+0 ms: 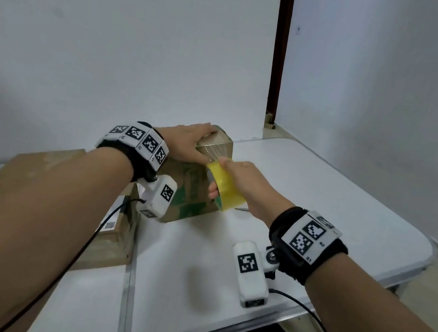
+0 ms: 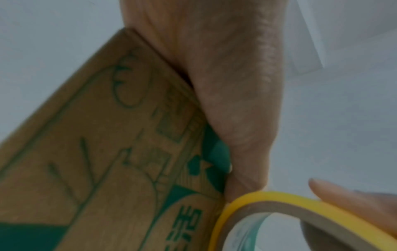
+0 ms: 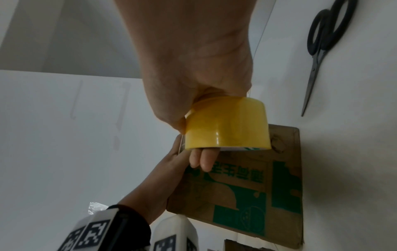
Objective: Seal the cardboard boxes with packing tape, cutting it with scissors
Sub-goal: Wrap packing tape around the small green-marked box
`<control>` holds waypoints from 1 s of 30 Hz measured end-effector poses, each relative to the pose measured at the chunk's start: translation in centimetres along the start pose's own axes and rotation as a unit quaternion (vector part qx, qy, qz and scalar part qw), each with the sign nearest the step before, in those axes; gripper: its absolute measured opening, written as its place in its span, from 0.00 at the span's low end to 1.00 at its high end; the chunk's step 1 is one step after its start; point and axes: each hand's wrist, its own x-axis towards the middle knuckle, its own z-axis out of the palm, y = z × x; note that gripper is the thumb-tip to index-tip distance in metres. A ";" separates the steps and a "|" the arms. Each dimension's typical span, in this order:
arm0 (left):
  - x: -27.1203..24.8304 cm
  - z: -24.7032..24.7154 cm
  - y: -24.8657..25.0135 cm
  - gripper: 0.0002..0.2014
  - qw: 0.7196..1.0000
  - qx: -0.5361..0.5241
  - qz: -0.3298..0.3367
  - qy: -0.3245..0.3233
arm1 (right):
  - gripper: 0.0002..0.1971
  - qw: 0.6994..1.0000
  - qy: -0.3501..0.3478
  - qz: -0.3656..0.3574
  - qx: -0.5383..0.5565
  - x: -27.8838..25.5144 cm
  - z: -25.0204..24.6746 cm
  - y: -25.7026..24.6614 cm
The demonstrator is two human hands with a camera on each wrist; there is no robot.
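A small cardboard box (image 1: 190,190) with green print stands on the white table (image 1: 321,191). My left hand (image 1: 187,140) lies flat on its top, thumb along the near top edge, where it presses down the end of a clear tape strip (image 1: 215,152). In the left wrist view, the palm (image 2: 225,84) rests against the box (image 2: 96,152). My right hand (image 1: 238,178) grips the yellow tape roll (image 1: 223,187) just off the box's near right corner, with fingers through its core (image 3: 204,159). The strip runs taut from the roll (image 3: 227,125) up onto the box top. Black scissors (image 3: 320,51) lie shut on the table beyond the box.
A larger flat cardboard box (image 1: 41,183) lies at the left under my left forearm, with another labelled carton (image 1: 115,233) beside it. White walls stand close behind the table. The table's rounded right edge (image 1: 425,251) drops to the floor.
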 end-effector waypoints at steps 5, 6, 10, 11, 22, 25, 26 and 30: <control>-0.7 0.3 -0.4 0.38 0.998 0.037 0.042 0.027 | 0.18 1.000 0.001 -0.010 -0.009 0.1 0.3 0.2; -0.8 0.4 -0.3 0.37 0.997 0.048 0.050 0.038 | 0.18 1.000 0.002 -0.012 -0.010 0.1 0.2 0.3; -1.7 1.2 0.5 0.33 0.989 0.105 0.051 0.087 | 0.18 1.000 0.004 -0.021 -0.007 0.2 0.2 0.4; -1.7 1.4 0.7 0.34 0.989 0.113 0.046 0.089 | 0.18 1.000 0.005 -0.023 -0.005 0.2 0.2 0.5; -2.6 0.5 2.0 0.26 0.998 -0.066 -0.005 0.019 | 0.18 0.999 -0.023 -0.017 0.036 -0.4 0.2 0.5; -2.3 0.7 1.8 0.26 0.999 -0.044 -0.016 0.024 | 0.19 0.999 -0.014 -0.020 0.023 -0.4 0.1 1.1; -2.3 0.7 1.7 0.26 0.999 -0.040 -0.020 0.022 | 0.19 1.000 -0.012 -0.017 0.022 -0.5 0.1 1.3; -2.5 0.9 1.6 0.26 0.999 -0.027 -0.015 0.040 | 0.20 0.999 -0.027 0.006 0.025 -0.3 0.2 1.4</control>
